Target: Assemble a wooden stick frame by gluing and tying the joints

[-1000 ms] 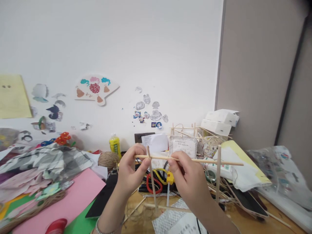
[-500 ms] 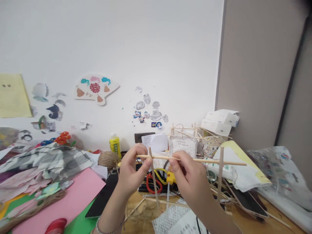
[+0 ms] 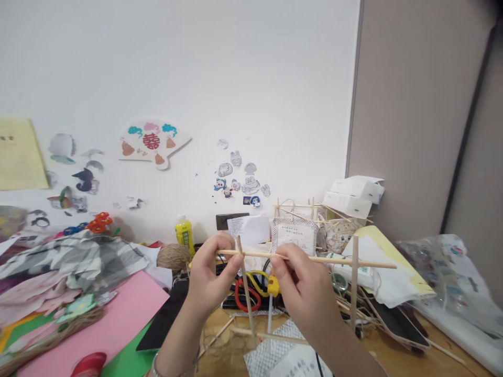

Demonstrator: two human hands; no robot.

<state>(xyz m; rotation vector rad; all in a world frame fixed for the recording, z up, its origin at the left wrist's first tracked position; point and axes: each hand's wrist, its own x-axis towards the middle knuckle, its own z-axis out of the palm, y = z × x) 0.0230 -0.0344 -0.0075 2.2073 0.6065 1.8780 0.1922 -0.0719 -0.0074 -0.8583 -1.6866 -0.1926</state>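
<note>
Above the table (image 3: 417, 363): a long stick (image 3: 334, 259), held level by me.
Left hand (image 3: 212, 275): I pinch its left end beside an upright stick (image 3: 246, 293).
Right hand (image 3: 302, 280): my fingers pinch it farther right.
Far left: twine ball (image 3: 174, 256), bottle (image 3: 183, 234).

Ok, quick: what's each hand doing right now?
Left hand: closed, pinching the horizontal wooden stick where it crosses an upright stick.
Right hand: closed, pinching the horizontal wooden stick, right of that crossing.
</note>
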